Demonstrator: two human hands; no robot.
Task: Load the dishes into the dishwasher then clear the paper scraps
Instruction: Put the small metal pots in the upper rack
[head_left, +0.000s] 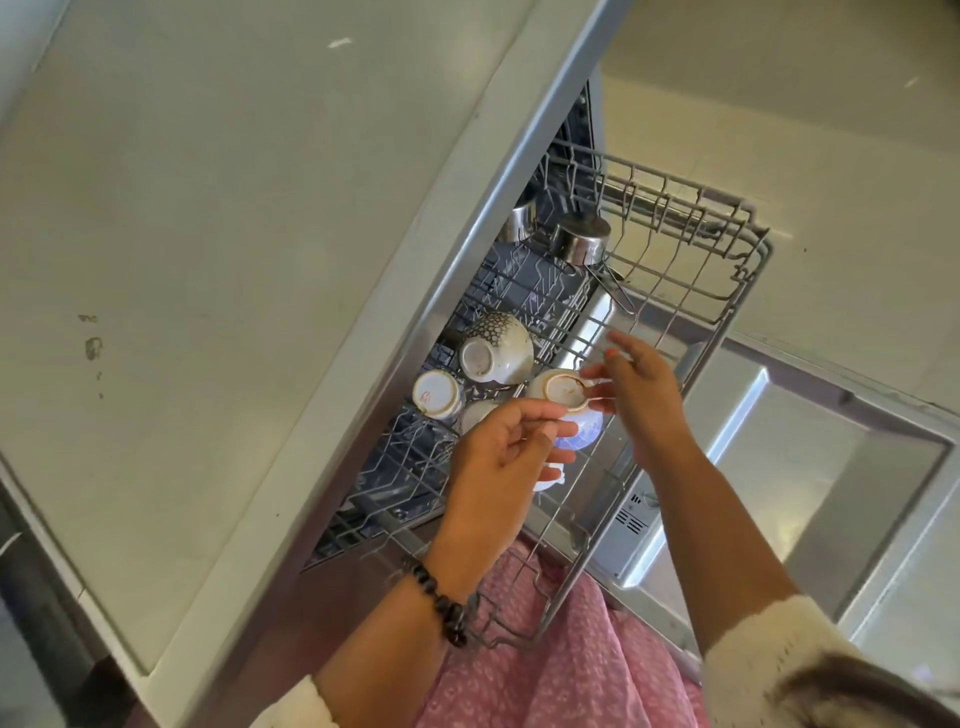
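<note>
**Hands at the upper rack, one inverted cup between them**

Left hand (498, 452) is partly closed: thumb and forefinger come together in a pinch at the near rim of an upturned cup (558, 391), the remaining fingers loosely curled below it. Whether the pinch bears on the rim itself or on something smaller cannot be told. Right hand (641, 387) is open, fingers straight and spread, fingertips at the far side of the same cup; contact appears light. A dark beaded bracelet (441, 603) sits on the left wrist.

The cup stands base-up in the pulled-out wire rack (727, 249) of the dishwasher (831, 467), toward the rack's near half, under the edge of the bench (208, 208).

Count of items in the rack:
- Ceramic pieces, inverted: four seen. A patterned bowl (496, 348); a small white cup (437, 395) with a red mark on its base, left of it; the cup between the hands; and a white piece (475, 415) partly hidden behind the left hand.
- One pale blue rounded piece (584, 428) just below the held cup, mostly covered by fingers.
- Steel vessels: two, at the far end, one (579, 240) with a handle, the other (519, 221) half under the bench.

Dishwasher door lies open beneath. One paper scrap (338, 43) lies on the bench, well apart from the rack.
</note>
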